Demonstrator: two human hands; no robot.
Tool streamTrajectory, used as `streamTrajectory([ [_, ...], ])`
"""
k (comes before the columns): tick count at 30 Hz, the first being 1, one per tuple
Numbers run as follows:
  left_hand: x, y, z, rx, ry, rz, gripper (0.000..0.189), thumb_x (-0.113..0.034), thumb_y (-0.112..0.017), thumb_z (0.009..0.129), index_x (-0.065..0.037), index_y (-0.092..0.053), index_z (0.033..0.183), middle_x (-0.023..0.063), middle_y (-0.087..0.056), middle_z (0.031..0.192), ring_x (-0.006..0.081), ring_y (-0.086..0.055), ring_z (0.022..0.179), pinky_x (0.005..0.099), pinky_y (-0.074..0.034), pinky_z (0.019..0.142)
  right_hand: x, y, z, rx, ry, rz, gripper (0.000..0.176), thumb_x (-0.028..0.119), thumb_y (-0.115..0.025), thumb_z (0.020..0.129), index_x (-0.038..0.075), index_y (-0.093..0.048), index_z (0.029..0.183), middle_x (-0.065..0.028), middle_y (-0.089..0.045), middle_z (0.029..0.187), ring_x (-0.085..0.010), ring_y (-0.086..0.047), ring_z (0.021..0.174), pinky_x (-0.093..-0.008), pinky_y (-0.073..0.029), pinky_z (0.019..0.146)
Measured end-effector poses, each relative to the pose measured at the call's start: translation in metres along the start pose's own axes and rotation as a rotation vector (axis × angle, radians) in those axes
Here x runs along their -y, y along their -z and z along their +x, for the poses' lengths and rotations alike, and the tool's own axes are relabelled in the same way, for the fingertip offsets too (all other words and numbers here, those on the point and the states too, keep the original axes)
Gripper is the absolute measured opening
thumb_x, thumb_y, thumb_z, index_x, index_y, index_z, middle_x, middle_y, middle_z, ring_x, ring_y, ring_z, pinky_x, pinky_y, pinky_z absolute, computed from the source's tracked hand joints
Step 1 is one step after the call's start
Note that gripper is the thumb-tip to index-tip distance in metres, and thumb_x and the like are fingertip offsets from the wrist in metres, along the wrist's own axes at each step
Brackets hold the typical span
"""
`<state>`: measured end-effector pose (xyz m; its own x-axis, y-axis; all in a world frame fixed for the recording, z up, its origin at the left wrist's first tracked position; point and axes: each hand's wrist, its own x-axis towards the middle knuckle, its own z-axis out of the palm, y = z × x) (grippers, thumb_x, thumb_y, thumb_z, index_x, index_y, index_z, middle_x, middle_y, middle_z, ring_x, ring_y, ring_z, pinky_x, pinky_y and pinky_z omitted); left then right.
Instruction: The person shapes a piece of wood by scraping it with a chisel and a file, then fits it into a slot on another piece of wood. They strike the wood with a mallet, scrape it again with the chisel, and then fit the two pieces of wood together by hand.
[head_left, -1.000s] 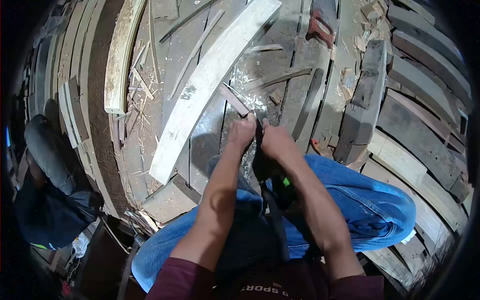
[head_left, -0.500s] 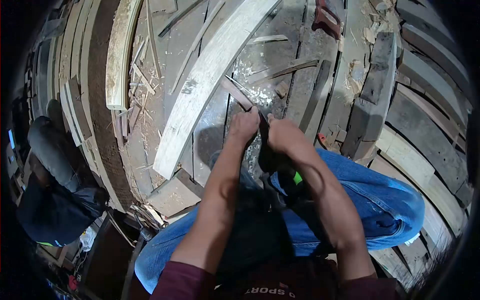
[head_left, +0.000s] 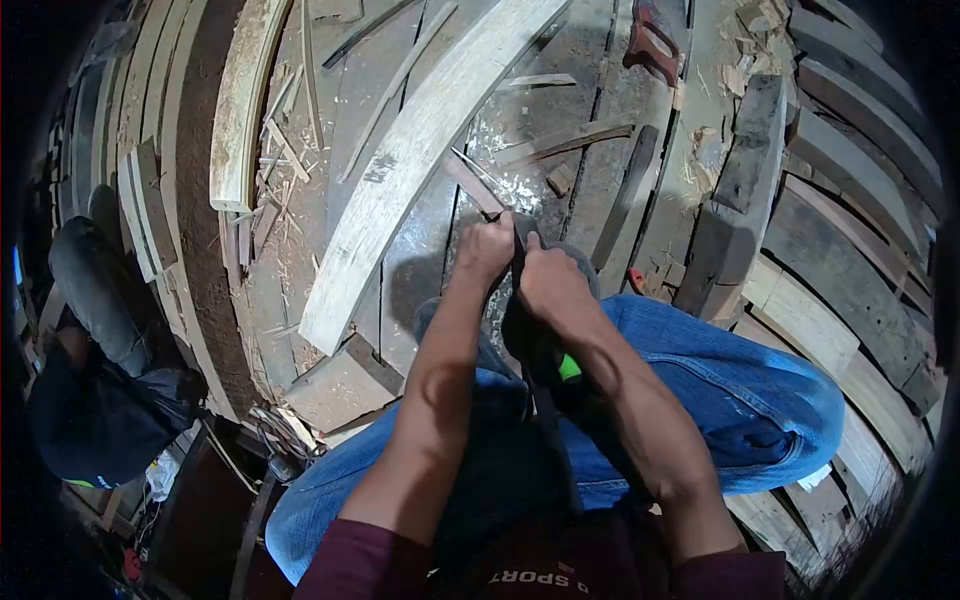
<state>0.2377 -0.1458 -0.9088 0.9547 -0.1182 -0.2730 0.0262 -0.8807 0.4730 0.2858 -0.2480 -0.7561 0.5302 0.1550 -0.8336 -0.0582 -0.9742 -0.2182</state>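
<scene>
Near the middle of the view my left hand (head_left: 487,246) is closed around the near end of a narrow wooden strip (head_left: 470,182), which points up and left toward a long pale plank (head_left: 400,165). Just to its right, my right hand (head_left: 550,278) is closed on something dark. A dark, thin object (head_left: 519,243) shows between the two hands; what it is I cannot make out. The fingertips of both hands are partly hidden.
A red-handled saw (head_left: 652,45) lies at the top right. Blackened timber (head_left: 740,180) and stacked planks (head_left: 840,240) fill the right side. Wood splinters (head_left: 285,170) litter the left floor. Another person (head_left: 110,350) sits at the far left.
My right hand has shifted slightly left and down, closer to my body. The view has also shifted a little. My left hand keeps its hold on the strip.
</scene>
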Motion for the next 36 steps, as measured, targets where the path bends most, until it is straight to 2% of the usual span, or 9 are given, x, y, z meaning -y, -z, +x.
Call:
streamTrajectory([
  [5, 0.001, 0.004, 0.000, 0.016, -0.023, -0.006, 0.029, -0.023, -0.054, 0.086, 0.002, -0.056, 0.100, 0.0182, -0.063, 0.064, 0.0362, -0.064, 0.059, 0.0483, -0.052, 0.055, 0.009, -0.020, -0.008, -0.099, 0.011, 0.010, 0.054, 0.010, -0.043, 0.087, -0.011, -0.034, 0.135, -0.0289, -0.064, 0.091, -0.0437, -0.064, 0.087, -0.0501, -0.052, 0.078],
  [10, 0.000, 0.000, -0.003, -0.108, -0.079, 0.077, 0.020, -0.021, -0.052, 0.085, -0.003, -0.057, 0.092, 0.0124, -0.064, 0.061, 0.0299, -0.065, 0.056, 0.0422, -0.052, 0.051, 0.009, -0.053, -0.009, -0.273, 0.036, 0.003, 0.062, 0.009, -0.047, 0.083, -0.011, -0.029, 0.139, -0.0245, -0.066, 0.077, -0.0411, -0.067, 0.072, -0.0490, -0.054, 0.069],
  [16, 0.003, -0.008, -0.005, -0.031, -0.067, 0.160, 0.027, -0.026, -0.053, 0.086, -0.003, -0.057, 0.099, 0.0091, -0.064, 0.063, 0.0268, -0.065, 0.062, 0.0403, -0.053, 0.056, 0.009, -0.062, -0.010, -0.228, -0.014, 0.008, 0.066, 0.007, -0.047, 0.083, -0.012, -0.021, 0.141, -0.0267, -0.065, 0.080, -0.0429, -0.066, 0.077, -0.0505, -0.052, 0.072],
  [19, 0.004, -0.014, -0.007, -0.050, -0.041, 0.086, 0.050, -0.048, -0.051, 0.087, 0.000, -0.056, 0.098, 0.0164, -0.063, 0.068, 0.0308, -0.063, 0.064, 0.0428, -0.051, 0.061, 0.008, -0.063, -0.007, -0.237, -0.008, 0.044, 0.068, 0.007, -0.047, 0.083, -0.010, -0.019, 0.142, -0.0288, -0.064, 0.080, -0.0442, -0.064, 0.078, -0.0516, -0.051, 0.073],
  [22, -0.002, -0.009, -0.001, -0.036, 0.035, 0.068, 0.039, -0.042, -0.052, 0.088, -0.002, -0.055, 0.089, 0.0138, -0.062, 0.061, 0.0315, -0.064, 0.060, 0.0441, -0.052, 0.058, 0.002, -0.061, 0.017, -0.390, 0.069, 0.040, 0.070, 0.008, -0.047, 0.083, -0.006, -0.017, 0.144, -0.0292, -0.063, 0.078, -0.0443, -0.063, 0.074, -0.0535, -0.050, 0.069],
  [23, -0.006, -0.005, -0.001, -0.030, 0.068, 0.060, 0.037, -0.039, -0.053, 0.087, -0.003, -0.055, 0.088, 0.0131, -0.061, 0.059, 0.0317, -0.064, 0.058, 0.0445, -0.052, 0.057, -0.002, -0.064, 0.019, -0.348, 0.049, 0.039, 0.069, 0.009, -0.047, 0.084, -0.006, -0.018, 0.144, -0.0288, -0.064, 0.078, -0.0440, -0.064, 0.074, -0.0529, -0.050, 0.069],
  [24, -0.009, 0.001, -0.002, -0.028, 0.048, 0.090, 0.013, -0.020, -0.049, 0.086, -0.007, -0.052, 0.087, 0.0129, -0.065, 0.063, 0.0276, -0.066, 0.058, 0.0410, -0.052, 0.053, 0.001, -0.058, 0.012, -0.306, 0.024, 0.041, 0.068, 0.010, -0.047, 0.085, -0.005, -0.019, 0.145, -0.0283, -0.064, 0.079, -0.0436, -0.064, 0.075, -0.0522, -0.051, 0.070],
  [33, -0.003, -0.010, -0.003, -0.258, -0.030, -0.010, 0.017, -0.022, -0.059, 0.083, -0.008, -0.052, 0.076, 0.0119, -0.060, 0.055, 0.0290, -0.063, 0.051, 0.0419, -0.052, 0.048, -0.006, -0.045, 0.006, -0.153, 0.024, 0.091, 0.071, 0.007, -0.051, 0.081, 0.002, -0.023, 0.146, -0.0309, -0.063, 0.082, -0.0448, -0.064, 0.078, -0.0540, -0.049, 0.073],
  [36, -0.005, -0.008, -0.002, -0.254, -0.012, -0.008, 0.014, -0.020, -0.057, 0.082, -0.010, -0.051, 0.076, 0.0116, -0.060, 0.054, 0.0286, -0.065, 0.053, 0.0429, -0.052, 0.050, -0.010, -0.032, 0.005, -0.156, 0.016, 0.092, 0.059, 0.010, -0.050, 0.085, 0.007, -0.034, 0.142, -0.0310, -0.062, 0.087, -0.0465, -0.062, 0.083, -0.0540, -0.047, 0.078],
])
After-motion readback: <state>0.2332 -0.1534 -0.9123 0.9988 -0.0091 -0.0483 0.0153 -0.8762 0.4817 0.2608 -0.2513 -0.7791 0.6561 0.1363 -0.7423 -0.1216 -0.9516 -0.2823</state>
